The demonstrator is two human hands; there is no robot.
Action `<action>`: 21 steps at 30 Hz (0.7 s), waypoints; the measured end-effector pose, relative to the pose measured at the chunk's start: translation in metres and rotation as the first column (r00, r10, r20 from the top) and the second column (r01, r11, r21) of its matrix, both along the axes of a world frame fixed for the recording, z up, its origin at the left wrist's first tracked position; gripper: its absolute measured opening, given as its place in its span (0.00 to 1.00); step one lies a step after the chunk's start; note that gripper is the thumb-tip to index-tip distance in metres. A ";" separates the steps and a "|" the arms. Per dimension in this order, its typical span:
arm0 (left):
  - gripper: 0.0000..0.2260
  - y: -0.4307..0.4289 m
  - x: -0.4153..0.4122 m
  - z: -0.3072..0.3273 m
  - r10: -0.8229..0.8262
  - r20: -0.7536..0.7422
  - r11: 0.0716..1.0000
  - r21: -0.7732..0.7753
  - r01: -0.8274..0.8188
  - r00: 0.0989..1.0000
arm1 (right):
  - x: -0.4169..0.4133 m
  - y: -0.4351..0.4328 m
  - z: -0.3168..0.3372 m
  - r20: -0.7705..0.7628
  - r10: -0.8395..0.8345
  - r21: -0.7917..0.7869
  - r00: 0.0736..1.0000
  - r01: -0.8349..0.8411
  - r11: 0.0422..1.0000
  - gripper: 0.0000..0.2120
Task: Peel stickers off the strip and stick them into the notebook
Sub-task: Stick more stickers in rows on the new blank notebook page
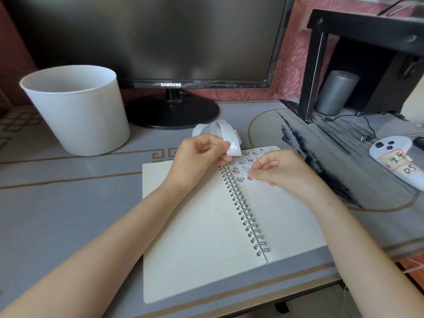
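1. Fingers (pixel 258 173) of right hand (pixel 282 173): thumb and forefinger tips together, pinching a small cartoon sticker (pixel 250 178) against the right page; remaining fingers curled.
2. Fingers of left hand (pixel 197 154) curled, gripping a curling white glossy paper strip (pixel 221 134) above the top of the wire spine; its loops rise beyond the knuckles.
3. One cream lined spiral-bound notebook (pixel 195 226), open flat on the grey desk with tan border lines (pixel 57 203), toward its near edge, right of middle. Stuck stickers (pixel 242 161) cluster at the top of the right page; both hands cover some, so no full count.
4. Forearms cross both pages.
5. Around: one white tapered plastic bin (pixel 78 111), far left corner; one black Samsung monitor (pixel 160 42), far edge; one black metal shelf frame (pixel 367 25) with one grey cylinder (pixel 336 92) beneath, far right corner; one white label-taped remote (pixel 397 164), right edge.
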State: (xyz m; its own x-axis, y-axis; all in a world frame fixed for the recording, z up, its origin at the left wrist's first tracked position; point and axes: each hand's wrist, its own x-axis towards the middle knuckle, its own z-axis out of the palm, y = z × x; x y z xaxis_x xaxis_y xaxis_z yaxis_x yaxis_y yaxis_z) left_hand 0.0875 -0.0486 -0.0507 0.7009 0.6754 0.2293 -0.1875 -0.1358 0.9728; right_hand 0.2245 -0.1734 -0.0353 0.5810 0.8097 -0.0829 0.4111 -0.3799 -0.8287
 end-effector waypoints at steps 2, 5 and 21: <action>0.07 0.000 0.000 0.000 0.000 -0.002 1.000 0.003 0.000 1.000 | 0.000 0.000 -0.001 0.013 -0.002 0.006 1.000 0.002 1.000 0.03; 0.07 0.000 0.000 0.000 0.000 -0.006 1.000 0.003 0.000 1.000 | 0.000 0.001 -0.004 0.049 -0.006 0.018 0.999 0.005 1.000 0.04; 0.07 0.001 0.000 -0.001 0.013 -0.021 1.000 0.005 -0.013 1.000 | 0.011 0.001 -0.011 0.111 -0.003 0.036 0.994 -0.001 0.999 0.10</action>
State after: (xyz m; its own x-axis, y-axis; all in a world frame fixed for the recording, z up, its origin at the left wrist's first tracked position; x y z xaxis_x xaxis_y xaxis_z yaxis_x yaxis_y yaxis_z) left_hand 0.0875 -0.0478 -0.0517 0.6969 0.6835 0.2174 -0.1647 -0.1425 0.9760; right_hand 0.2352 -0.1723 -0.0460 0.5860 0.8102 0.0108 0.5007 -0.3516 -0.7910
